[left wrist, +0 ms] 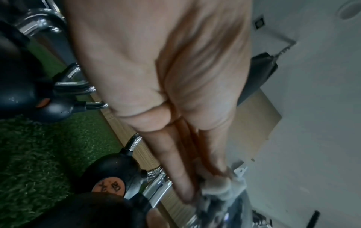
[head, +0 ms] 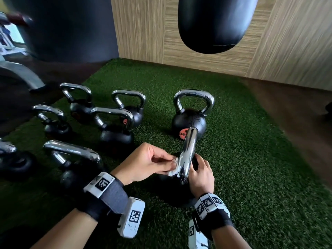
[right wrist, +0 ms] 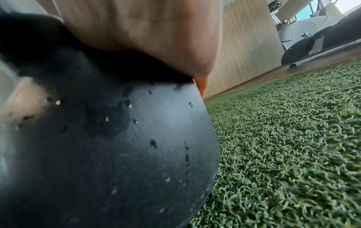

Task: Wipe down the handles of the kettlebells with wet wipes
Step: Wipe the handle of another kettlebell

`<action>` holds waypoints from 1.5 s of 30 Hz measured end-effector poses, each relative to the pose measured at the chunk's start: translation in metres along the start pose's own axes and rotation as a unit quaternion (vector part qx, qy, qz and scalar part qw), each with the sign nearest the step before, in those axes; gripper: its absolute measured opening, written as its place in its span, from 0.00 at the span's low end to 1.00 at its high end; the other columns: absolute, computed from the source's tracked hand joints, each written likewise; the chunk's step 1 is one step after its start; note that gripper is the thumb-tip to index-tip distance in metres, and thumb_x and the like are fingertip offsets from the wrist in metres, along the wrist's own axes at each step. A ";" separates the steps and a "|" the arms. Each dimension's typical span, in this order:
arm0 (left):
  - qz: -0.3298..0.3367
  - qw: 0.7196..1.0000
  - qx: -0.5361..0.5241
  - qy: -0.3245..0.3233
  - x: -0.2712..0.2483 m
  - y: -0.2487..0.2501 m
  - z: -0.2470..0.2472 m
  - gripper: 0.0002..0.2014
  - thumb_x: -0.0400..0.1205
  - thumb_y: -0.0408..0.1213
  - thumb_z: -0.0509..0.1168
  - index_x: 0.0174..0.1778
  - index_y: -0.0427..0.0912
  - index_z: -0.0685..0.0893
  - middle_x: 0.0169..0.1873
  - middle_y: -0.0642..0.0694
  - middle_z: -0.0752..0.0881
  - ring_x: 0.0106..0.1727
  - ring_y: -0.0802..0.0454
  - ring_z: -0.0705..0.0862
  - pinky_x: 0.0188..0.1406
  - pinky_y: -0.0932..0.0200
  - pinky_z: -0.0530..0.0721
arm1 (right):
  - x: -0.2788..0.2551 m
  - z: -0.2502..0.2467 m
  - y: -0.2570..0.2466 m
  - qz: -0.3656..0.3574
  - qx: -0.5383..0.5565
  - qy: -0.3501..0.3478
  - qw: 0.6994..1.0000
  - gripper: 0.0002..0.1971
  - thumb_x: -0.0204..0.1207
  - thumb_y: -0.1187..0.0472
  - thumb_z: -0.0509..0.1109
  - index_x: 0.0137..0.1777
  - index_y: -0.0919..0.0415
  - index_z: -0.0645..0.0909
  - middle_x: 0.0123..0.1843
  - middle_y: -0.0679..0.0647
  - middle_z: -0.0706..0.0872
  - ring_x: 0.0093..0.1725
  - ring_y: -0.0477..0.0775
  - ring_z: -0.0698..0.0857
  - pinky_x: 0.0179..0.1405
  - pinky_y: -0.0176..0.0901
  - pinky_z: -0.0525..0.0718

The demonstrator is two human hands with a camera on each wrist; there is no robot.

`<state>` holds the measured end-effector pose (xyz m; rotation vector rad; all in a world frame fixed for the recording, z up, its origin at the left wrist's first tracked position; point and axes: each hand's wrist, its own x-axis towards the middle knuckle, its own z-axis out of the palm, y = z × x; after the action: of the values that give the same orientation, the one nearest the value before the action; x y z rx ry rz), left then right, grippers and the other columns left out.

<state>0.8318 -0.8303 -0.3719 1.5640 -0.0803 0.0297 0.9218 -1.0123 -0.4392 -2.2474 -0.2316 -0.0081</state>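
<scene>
A black kettlebell (right wrist: 117, 138) stands on the turf right in front of me, its chrome handle (head: 187, 155) seen edge-on. My left hand (head: 172, 165) pinches a crumpled white wet wipe (head: 175, 168) against the handle's left side. In the left wrist view the fingers (left wrist: 181, 177) press the wet wipe (left wrist: 220, 186) onto the chrome. My right hand (head: 197, 162) lies on the right side of the ball, fingers curled in by the foot of the handle. Its palm (right wrist: 146, 30) sits on the wet, droplet-spotted ball; the fingertips are hidden.
Several more chrome-handled kettlebells stand in rows to the left, the nearest (head: 71, 159) close to my left wrist. Another kettlebell (head: 188, 121) with an orange label stands just behind. A black punching bag (head: 215, 24) hangs above the green turf (head: 251, 159). Wood-panelled walls enclose the corner.
</scene>
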 end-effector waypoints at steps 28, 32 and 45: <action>0.112 0.985 0.044 0.120 -0.010 -0.013 -0.006 0.16 0.78 0.42 0.77 0.62 0.51 0.93 0.59 0.48 0.93 0.61 0.53 0.91 0.59 0.65 0.86 | -0.011 -0.078 -0.042 -0.049 0.040 0.035 0.997 0.14 0.79 0.53 0.74 0.63 0.49 0.84 0.58 0.50 0.88 0.50 0.49 0.87 0.53 0.53 0.89; 0.118 0.984 -0.023 0.128 -0.007 0.024 0.003 0.19 0.72 0.48 0.80 0.59 0.51 0.93 0.56 0.46 0.93 0.59 0.50 0.90 0.61 0.52 0.90 | -0.033 -0.105 -0.080 -0.211 0.105 0.025 0.971 0.13 0.72 0.50 0.80 0.57 0.41 0.90 0.48 0.38 0.88 0.44 0.43 0.87 0.46 0.34 0.84; 0.170 0.969 0.146 0.105 0.003 0.065 0.035 0.05 0.80 0.45 0.74 0.50 0.51 0.90 0.47 0.51 0.94 0.49 0.59 0.92 0.48 0.70 0.85 | -0.044 -0.105 -0.085 -0.196 0.268 0.023 0.943 0.14 0.66 0.59 0.87 0.52 0.50 0.93 0.42 0.41 0.95 0.40 0.42 0.93 0.45 0.41 0.92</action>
<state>0.8295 -0.8649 -0.3070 1.8157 -0.1829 0.4966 0.8716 -1.0482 -0.3109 -1.6294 -0.5799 -0.1869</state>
